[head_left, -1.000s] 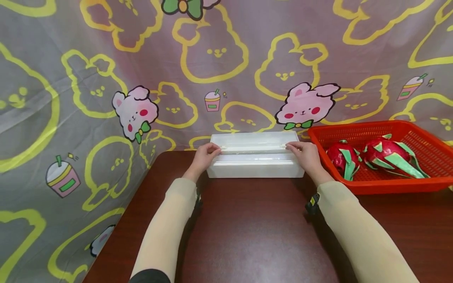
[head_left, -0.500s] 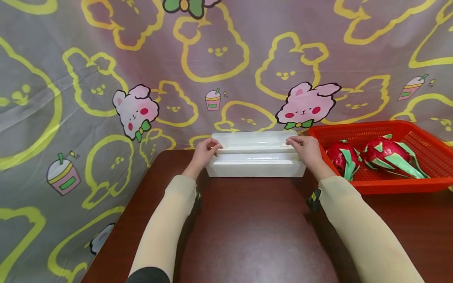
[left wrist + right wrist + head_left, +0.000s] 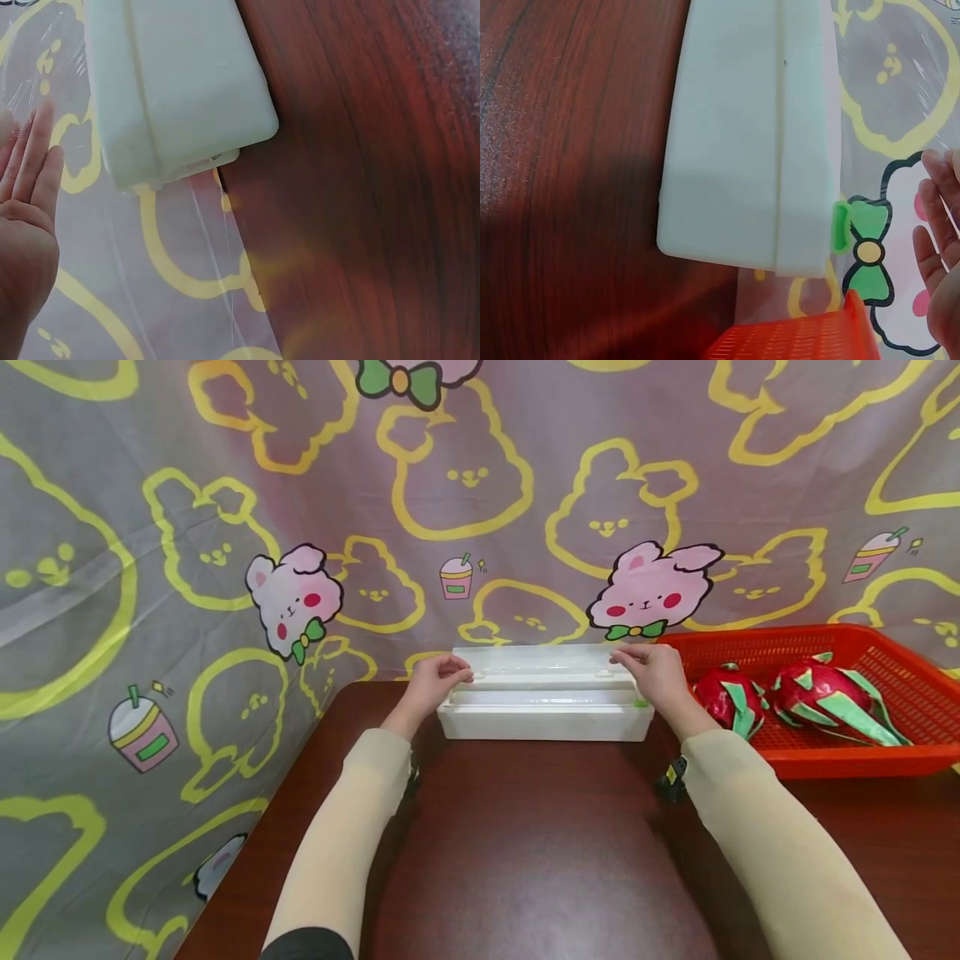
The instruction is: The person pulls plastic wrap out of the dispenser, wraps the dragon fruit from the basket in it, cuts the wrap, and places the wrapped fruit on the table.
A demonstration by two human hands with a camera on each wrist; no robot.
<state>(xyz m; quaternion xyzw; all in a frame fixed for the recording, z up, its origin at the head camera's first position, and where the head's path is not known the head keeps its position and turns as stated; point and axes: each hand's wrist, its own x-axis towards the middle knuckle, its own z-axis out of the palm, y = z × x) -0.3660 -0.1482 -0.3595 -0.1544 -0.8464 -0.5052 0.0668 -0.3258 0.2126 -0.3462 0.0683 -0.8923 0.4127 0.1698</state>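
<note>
Pinching the clear film (image 3: 536, 671), the left hand (image 3: 437, 683) and right hand (image 3: 652, 672), each closed only at the tips, hold it above the white box (image 3: 546, 724) near mid-frame, where, likely light, limp and clingy, it's best gripped at both ends

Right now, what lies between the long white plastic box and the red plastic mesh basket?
The right wrist view shows only dark brown table and, behind it, patterned grey cloth; in the head view, the right hand partly hides that gap.
</note>
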